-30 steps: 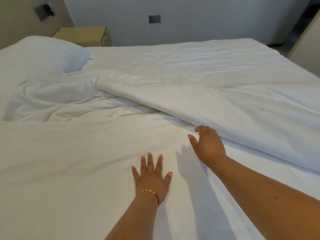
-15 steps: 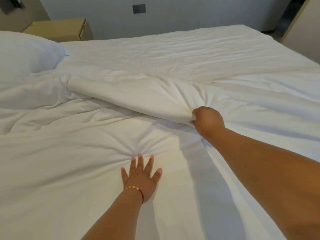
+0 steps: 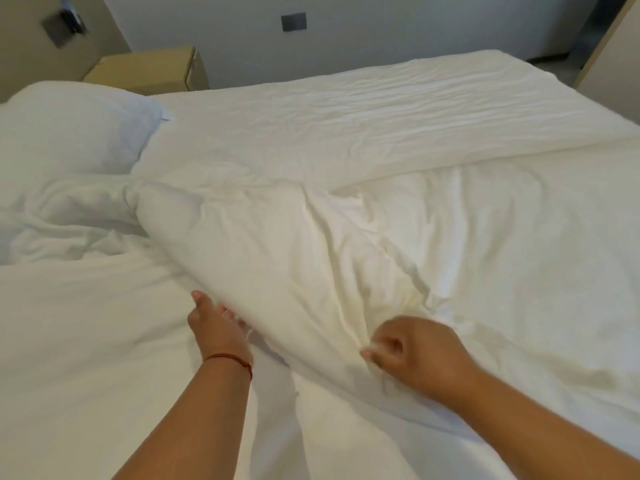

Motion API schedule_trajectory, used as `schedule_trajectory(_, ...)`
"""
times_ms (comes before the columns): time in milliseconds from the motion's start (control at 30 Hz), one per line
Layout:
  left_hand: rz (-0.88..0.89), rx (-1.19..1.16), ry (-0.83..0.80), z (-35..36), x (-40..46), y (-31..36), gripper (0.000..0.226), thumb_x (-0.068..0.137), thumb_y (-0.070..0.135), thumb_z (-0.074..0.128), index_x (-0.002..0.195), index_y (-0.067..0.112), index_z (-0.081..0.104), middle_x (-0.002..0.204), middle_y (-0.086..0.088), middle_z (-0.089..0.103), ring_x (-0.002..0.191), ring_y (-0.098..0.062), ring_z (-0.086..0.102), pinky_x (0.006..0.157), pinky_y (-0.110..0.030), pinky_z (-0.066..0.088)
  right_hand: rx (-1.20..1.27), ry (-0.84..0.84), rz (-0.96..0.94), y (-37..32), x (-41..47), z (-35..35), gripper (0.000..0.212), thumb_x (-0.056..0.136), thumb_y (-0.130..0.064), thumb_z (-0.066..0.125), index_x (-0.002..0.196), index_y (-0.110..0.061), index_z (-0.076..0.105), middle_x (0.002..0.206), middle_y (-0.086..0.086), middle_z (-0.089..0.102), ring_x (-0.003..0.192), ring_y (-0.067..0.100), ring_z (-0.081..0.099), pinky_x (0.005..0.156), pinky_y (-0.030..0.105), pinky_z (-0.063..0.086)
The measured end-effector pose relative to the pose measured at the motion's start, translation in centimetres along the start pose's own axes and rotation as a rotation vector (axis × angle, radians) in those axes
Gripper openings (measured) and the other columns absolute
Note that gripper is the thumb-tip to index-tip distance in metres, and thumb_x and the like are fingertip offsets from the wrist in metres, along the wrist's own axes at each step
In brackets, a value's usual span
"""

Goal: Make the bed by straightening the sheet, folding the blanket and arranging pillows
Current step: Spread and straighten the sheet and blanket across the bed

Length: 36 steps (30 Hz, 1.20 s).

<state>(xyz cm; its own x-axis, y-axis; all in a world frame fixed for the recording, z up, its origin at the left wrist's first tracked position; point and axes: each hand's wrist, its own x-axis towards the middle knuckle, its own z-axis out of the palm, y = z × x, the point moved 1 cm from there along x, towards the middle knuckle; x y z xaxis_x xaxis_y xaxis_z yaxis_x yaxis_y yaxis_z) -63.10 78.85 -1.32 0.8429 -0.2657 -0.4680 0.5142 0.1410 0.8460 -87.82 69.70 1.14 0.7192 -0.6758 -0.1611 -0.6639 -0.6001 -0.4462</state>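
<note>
A light wooden nightstand [image 3: 152, 72] stands in the far left corner, just beyond the head of the bed, its top bare as far as can be seen. Behind it runs a pale wall [image 3: 398, 32] carrying a small dark rectangular wall plate [image 3: 293, 22]. On the beige wall [image 3: 20, 46] to the left hangs a dark fitting [image 3: 64, 26], blurred and hard to make out. At the far right edge stands a tall beige panel [image 3: 609, 57], perhaps a door or a cabinet side, with a dark gap [image 3: 588, 26] beside it.
</note>
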Motion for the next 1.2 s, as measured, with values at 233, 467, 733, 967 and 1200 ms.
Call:
schedule_trajectory(233, 0.125, 0.319, -0.055, -0.6, -1.6, 2.2, 0.023, 0.101, 0.043, 0.033, 0.093, 0.028, 0.049, 0.087, 0.009, 0.052, 0.081, -0.009, 0.052, 0.077, -0.029, 0.045, 0.605, 0.023, 0.517, -2.1, 10.5, -2.2, 0.090, 0.069, -0.060, 0.072, 0.134, -0.009, 0.037, 0.125, 0.003, 0.053, 0.109, 0.026, 0.054, 0.088, 0.037, 0.048)
schedule_trajectory(467, 0.021, 0.230, -0.182, -5.1, -2.9, 9.5, 0.054, 0.097, 0.056, 0.036, 0.135, 0.018, 0.045, 0.130, -0.009, 0.052, 0.115, -0.023, 0.055, 0.096, -0.039, 0.045, 0.797, -0.058, 0.102, -14.4, 5.8, -3.6, 0.038, 0.079, -0.026, 0.072, 0.115, -0.017, 0.063, 0.104, -0.001, 0.070, 0.097, 0.019, 0.066, 0.085, 0.034, 0.054)
schedule_trajectory(733, 0.081, 0.185, -0.273, -10.9, -7.9, 17.2, 0.054, 0.096, 0.060, 0.032, 0.135, 0.026, 0.048, 0.129, -0.009, 0.053, 0.112, -0.025, 0.058, 0.080, -0.036, 0.051, 0.969, -0.780, -0.565, -21.6, -9.8, -3.8, 0.023, 0.076, -0.041, 0.071, 0.083, -0.023, 0.059, 0.084, 0.013, 0.065, 0.078, 0.009, 0.058, 0.071, 0.024, 0.046)
schedule_trajectory(967, -0.031, 0.381, -0.264, -18.8, -10.2, 13.7, 0.054, 0.099, 0.055, 0.029, 0.134, 0.019, 0.048, 0.127, -0.013, 0.055, 0.101, -0.022, 0.059, 0.078, -0.036, 0.051, 0.460, -0.697, 0.158, -16.5, -14.2, 5.8, 0.032, 0.078, -0.057, 0.064, 0.083, -0.025, 0.058, 0.075, -0.015, 0.056, 0.077, 0.007, 0.054, 0.080, 0.024, 0.043)
schedule_trajectory(1200, -0.112, 0.504, -0.232, -26.9, -10.5, 11.7, 0.055, 0.100, 0.052, 0.029, 0.136, 0.015, 0.047, 0.125, -0.011, 0.057, 0.110, -0.024, 0.057, 0.086, -0.039, 0.050, 1.083, -0.026, 0.569, -21.5, -6.0, 11.3, 0.094, 0.066, -0.058, 0.076, 0.137, -0.007, 0.040, 0.131, 0.006, 0.055, 0.112, 0.026, 0.057, 0.097, 0.039, 0.048)
